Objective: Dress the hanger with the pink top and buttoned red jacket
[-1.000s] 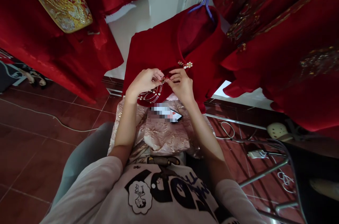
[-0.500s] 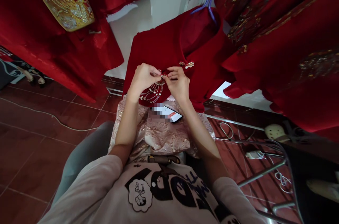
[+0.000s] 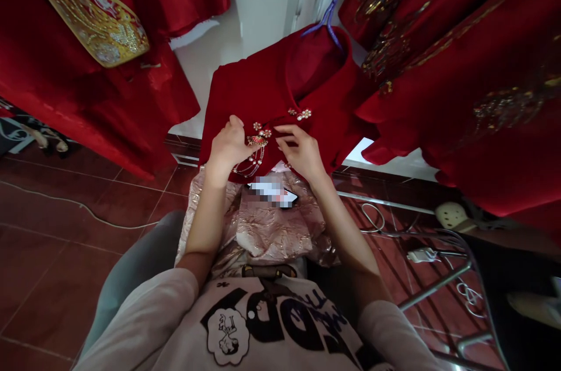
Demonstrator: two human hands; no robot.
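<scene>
A red garment [image 3: 249, 87] hangs in front of me on a purple hanger [image 3: 325, 19]. On its front lies a fan-shaped ornament [image 3: 258, 140] with gold, red and pearly parts, and bead strands [image 3: 252, 170] droop below it. My left hand [image 3: 228, 148] is at the ornament's left, thumb stretched out to its edge and the other fingers apart from the thumb. To the right, my right hand [image 3: 301, 152] is held over the cloth with its fingers spread and loosely bent, nothing in them. A flower-shaped pearly clasp [image 3: 303, 114] sits near the neckline.
Across my lap is shiny pink brocade [image 3: 274, 233], with a phone [image 3: 287, 200] on it. Other red garments hang at left and right. A metal-framed chair [image 3: 442, 283], a cable [image 3: 99, 213] and a pale clog [image 3: 453, 216] are on the tiled floor.
My hands, pinched together over the ornament before, have parted. The left has moved left and the right slightly right, so the ornament shows. The view has shifted a little.
</scene>
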